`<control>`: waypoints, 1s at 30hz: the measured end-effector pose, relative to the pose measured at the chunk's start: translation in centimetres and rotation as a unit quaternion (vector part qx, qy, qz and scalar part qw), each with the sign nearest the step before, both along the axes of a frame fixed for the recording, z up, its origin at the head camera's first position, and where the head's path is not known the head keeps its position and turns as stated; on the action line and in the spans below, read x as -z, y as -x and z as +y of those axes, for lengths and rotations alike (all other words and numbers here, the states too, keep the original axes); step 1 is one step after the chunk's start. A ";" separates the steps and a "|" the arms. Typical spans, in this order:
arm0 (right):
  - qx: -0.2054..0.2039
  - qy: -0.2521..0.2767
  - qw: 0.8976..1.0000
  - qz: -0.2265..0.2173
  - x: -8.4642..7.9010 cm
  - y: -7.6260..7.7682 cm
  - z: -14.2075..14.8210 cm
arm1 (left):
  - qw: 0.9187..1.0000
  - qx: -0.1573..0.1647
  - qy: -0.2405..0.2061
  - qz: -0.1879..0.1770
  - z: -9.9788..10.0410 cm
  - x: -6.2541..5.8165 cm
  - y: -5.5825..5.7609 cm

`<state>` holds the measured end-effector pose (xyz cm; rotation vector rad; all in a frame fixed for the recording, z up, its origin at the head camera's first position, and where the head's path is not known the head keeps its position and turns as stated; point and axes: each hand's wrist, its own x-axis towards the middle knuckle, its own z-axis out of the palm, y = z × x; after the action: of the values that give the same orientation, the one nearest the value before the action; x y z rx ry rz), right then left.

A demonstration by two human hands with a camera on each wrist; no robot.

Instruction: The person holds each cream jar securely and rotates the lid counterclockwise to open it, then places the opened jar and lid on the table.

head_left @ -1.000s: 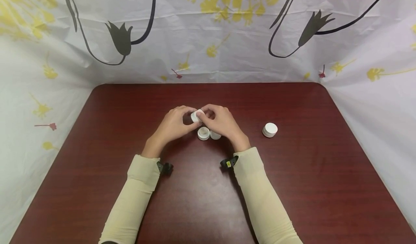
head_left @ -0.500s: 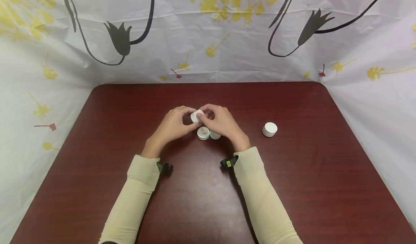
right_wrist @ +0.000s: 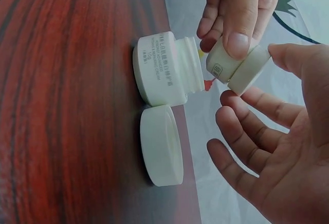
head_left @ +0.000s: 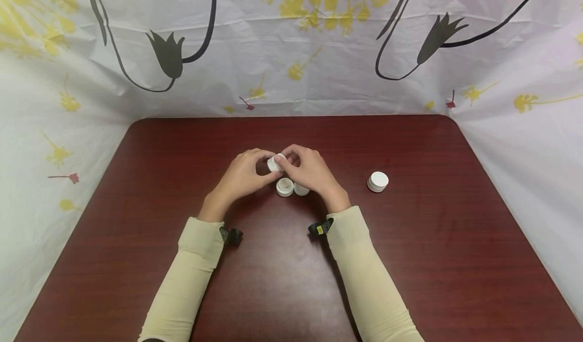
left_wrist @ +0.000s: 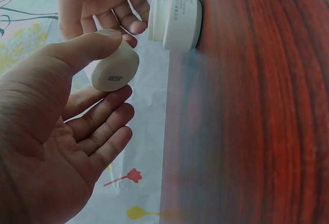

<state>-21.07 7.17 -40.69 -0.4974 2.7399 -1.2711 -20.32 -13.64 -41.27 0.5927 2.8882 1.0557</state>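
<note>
My left hand pinches the body of a small white cream jar between thumb and fingers, holding it tilted above the table. The right hand grips that jar's white lid by its edge; in the right wrist view the lid sits on the jar, with a thin gap line between them. Below the hands an uncapped white cream jar with printed text stands upright on the table. Beside it lies a loose white lid, partly hidden under the right hand in the head view.
Another white jar with its lid on stands to the right on the dark red wood table. A white sheet with printed flowers hangs behind the table and along its sides.
The right hand's fingers have shifted very slightly at the lid. The left hand, the held jar and the things on the table look unmoved.
</note>
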 end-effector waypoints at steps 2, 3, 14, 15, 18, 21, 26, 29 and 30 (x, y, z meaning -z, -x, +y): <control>-0.001 0.006 1.000 0.002 0.0 0.0 0.0 | 1.000 0.000 -0.001 0.000 0.0 -0.1 0.0; -0.002 0.008 1.000 0.004 0.1 0.1 0.0 | 1.000 0.000 -0.001 0.000 0.0 -0.1 0.0; -0.013 0.021 1.000 0.012 0.2 0.1 0.0 | 1.000 -0.003 0.002 -0.001 0.0 0.0 -0.1; -0.013 0.020 1.000 0.012 0.2 0.1 0.0 | 1.000 -0.003 0.002 -0.001 0.0 0.0 -0.1; -0.008 0.013 1.000 0.009 0.3 0.2 0.0 | 1.000 -0.005 0.003 -0.001 0.0 -0.1 -0.2; 0.001 0.004 1.000 0.004 0.4 0.2 0.1 | 1.000 -0.006 0.003 -0.002 0.0 -0.2 -0.3; 0.004 -0.002 1.000 0.004 0.5 0.2 0.2 | 1.000 -0.003 0.006 0.001 0.0 -0.2 -0.2; 0.002 0.001 1.000 0.010 0.4 0.2 0.2 | 1.000 -0.002 0.008 0.002 0.1 -0.1 -0.2; 0.001 0.002 1.000 0.012 0.4 0.2 0.2 | 1.000 -0.003 0.008 0.001 0.1 -0.1 -0.2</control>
<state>-21.27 7.35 -41.11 -0.5134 2.7591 -1.2810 -20.17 -13.58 -41.19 0.5861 2.8992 1.0331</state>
